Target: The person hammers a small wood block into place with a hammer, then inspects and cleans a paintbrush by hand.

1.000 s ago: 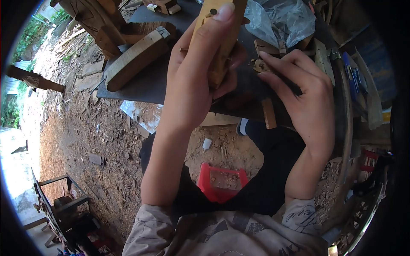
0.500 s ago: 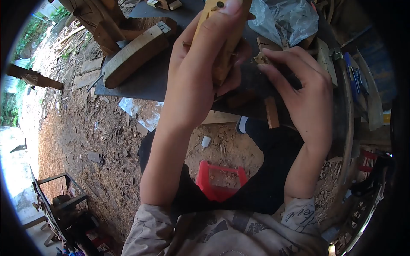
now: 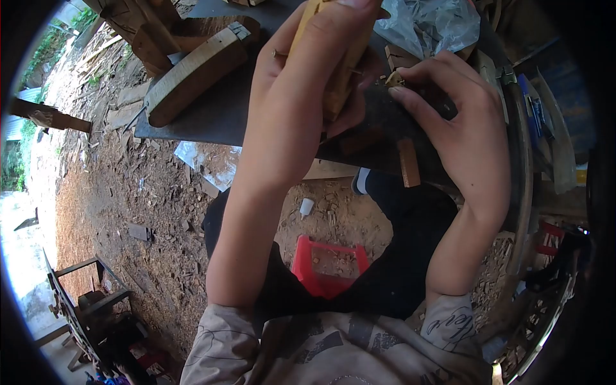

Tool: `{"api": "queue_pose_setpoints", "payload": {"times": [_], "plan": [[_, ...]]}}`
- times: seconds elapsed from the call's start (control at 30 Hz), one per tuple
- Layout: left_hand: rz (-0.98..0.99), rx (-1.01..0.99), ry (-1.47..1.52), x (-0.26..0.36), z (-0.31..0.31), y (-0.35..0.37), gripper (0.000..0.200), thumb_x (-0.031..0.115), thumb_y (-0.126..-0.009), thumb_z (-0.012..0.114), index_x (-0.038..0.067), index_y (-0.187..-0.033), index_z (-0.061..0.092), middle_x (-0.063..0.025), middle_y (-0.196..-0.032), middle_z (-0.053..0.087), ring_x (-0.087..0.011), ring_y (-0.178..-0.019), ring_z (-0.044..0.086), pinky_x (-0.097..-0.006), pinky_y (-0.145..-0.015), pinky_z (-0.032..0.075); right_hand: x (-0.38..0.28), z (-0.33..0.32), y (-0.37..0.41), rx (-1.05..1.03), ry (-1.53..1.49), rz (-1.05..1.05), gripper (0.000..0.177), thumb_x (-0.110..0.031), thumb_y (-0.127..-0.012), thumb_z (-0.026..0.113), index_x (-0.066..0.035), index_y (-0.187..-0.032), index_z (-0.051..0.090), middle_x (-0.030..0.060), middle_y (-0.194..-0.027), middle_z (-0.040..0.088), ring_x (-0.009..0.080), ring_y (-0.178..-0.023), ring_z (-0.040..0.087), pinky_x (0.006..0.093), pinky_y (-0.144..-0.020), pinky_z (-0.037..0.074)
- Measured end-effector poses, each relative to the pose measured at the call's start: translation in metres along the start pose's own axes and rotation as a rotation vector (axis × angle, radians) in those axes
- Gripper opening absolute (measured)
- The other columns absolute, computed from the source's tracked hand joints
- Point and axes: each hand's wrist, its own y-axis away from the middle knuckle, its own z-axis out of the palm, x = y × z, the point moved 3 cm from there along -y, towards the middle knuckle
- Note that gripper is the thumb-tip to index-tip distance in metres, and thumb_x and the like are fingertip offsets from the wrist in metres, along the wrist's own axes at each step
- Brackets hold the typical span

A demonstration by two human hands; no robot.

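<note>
My left hand is wrapped around a yellowish wooden block, which has small nail-like pieces sticking out and runs past the top edge of the view. Part of the block is hidden by my fingers. To its right, my right hand pinches a small yellowish, brass-like piece between thumb and forefinger; its exact kind is too small to tell. Both hands are above a dark tabletop. Below the right hand, a short brown wood strip lies at the table's near edge.
A curved wooden piece rests at the table's left, beside a wooden stand. A clear plastic bag lies at the back right. Under the table are a red stool and a small white bottle on chip-strewn ground.
My right hand has shifted slightly up and right with the small piece still pinched. The left hand keeps its hold on the wooden block. The whole view has moved slightly.
</note>
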Motion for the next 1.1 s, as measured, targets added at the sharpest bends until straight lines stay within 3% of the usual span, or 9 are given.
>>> {"api": "queue_pose_setpoints", "payload": {"times": [0.33, 0.4, 0.43, 0.5, 0.57, 0.67, 0.77, 1.0, 1.1], "plan": [[-0.028, 0.07, -0.037, 0.003, 0.008, 0.0, 0.064, 0.06, -0.098, 0.063, 0.002, -0.125, 0.06, -0.0017, -0.07, 0.049, -0.0083, -0.046, 0.036, -0.0236, -0.044, 0.026, 0.002, -0.004, -0.011, -0.092, 0.136, -0.024, 0.017, -0.008, -0.092, 0.074, 0.003, -0.103, 0.068, 0.0119, -0.093, 0.064, 0.0233, -0.087, 0.066, 0.0335, -0.082, 0.05], [0.197, -0.2, -0.031, -0.002, 0.003, -0.014, 0.065, 0.06, -0.098, 0.063, 0.002, -0.126, 0.059, -0.0024, -0.071, 0.05, -0.0086, -0.045, 0.036, -0.0235, -0.044, 0.027, 0.002, -0.004, -0.012, -0.103, 0.156, -0.016, 0.017, -0.009, -0.092, 0.074, 0.003, -0.102, 0.068, 0.0118, -0.093, 0.065, 0.0239, -0.088, 0.067, 0.0343, -0.081, 0.051], [0.434, -0.488, -0.012, -0.024, -0.022, -0.037, 0.066, 0.061, -0.098, 0.063, 0.002, -0.128, 0.058, -0.0029, -0.071, 0.051, -0.0088, -0.045, 0.035, -0.0235, -0.044, 0.027, 0.001, -0.004, -0.012, -0.11, 0.166, -0.009, 0.016, -0.009, -0.092, 0.074, 0.003, -0.102, 0.067, 0.0118, -0.094, 0.065, 0.0242, -0.088, 0.068, 0.0347, -0.08, 0.051], [0.622, -0.508, -0.095, -0.033, -0.025, -0.04, 0.06, 0.056, -0.101, 0.06, 0.002, -0.127, 0.06, -0.0028, -0.073, 0.054, -0.0078, -0.048, 0.039, -0.0224, -0.045, 0.029, -0.002, -0.001, -0.005, -0.041, 0.145, 0.014, 0.016, -0.008, -0.092, 0.074, 0.002, -0.102, 0.068, 0.0115, -0.094, 0.065, 0.0248, -0.089, 0.069, 0.0355, -0.08, 0.052], [0.515, 0.025, -0.299, -0.028, -0.007, -0.014, 0.048, 0.046, -0.108, 0.052, 0.002, -0.125, 0.063, -0.0016, -0.077, 0.059, -0.0056, -0.054, 0.048, -0.0205, -0.046, 0.032, -0.001, -0.001, 0.001, 0.022, 0.094, 0.028, 0.017, -0.007, -0.091, 0.075, 0.001, -0.104, 0.068, 0.0114, -0.095, 0.066, 0.0255, -0.09, 0.07, 0.0363, -0.079, 0.053], [0.611, 0.18, -0.537, -0.026, -0.005, -0.004, 0.041, 0.038, -0.105, 0.064, 0.002, -0.125, 0.066, -0.0029, -0.086, 0.066, -0.0055, -0.067, 0.056, -0.0206, -0.056, 0.039, 0.003, 0.001, 0.008, 0.065, 0.017, 0.025, 0.019, -0.005, -0.09, 0.076, 0.0, -0.107, 0.07, 0.0115, -0.096, 0.068, 0.026, -0.091, 0.071, 0.0371, -0.08, 0.054], [0.738, 0.166, -0.618, -0.025, -0.012, -0.009, 0.051, 0.034, -0.099, 0.075, -0.005, -0.128, 0.061, -0.0069, -0.095, 0.071, -0.0059, -0.085, 0.064, -0.0213, -0.069, 0.05, 0.003, -0.004, 0.009, 0.089, 0.06, -0.003, 0.02, -0.004, -0.089, 0.076, 0.0, -0.108, 0.071, 0.0115, -0.097, 0.07, 0.0262, -0.091, 0.072, 0.0372, -0.081, 0.055], [0.717, 0.14, -0.707, -0.029, -0.012, -0.012, 0.044, 0.029, -0.097, 0.075, -0.006, -0.122, 0.064, -0.0101, -0.094, 0.072, -0.0082, -0.086, 0.065, -0.024, -0.071, 0.052, -0.006, -0.014, 0.012, 0.078, 0.224, -0.034, 0.023, -0.002, -0.082, 0.077, 0.001, -0.105, 0.072, 0.0118, -0.094, 0.068, 0.0274, -0.087, 0.07, 0.0374, -0.079, 0.054], [0.704, 0.126, -0.679, -0.03, -0.013, -0.012, 0.039, 0.026, -0.1, 0.073, -0.004, -0.124, 0.066, -0.0025, -0.096, 0.072, -0.0037, -0.084, 0.06, -0.02, -0.072, 0.047, -0.008, -0.013, 0.009, 0.044, 0.2, -0.025, 0.023, 0.0, -0.08, 0.076, 0.002, -0.102, 0.07, 0.012, -0.092, 0.065, 0.0279, -0.085, 0.069, 0.0376, -0.077, 0.053]]}}
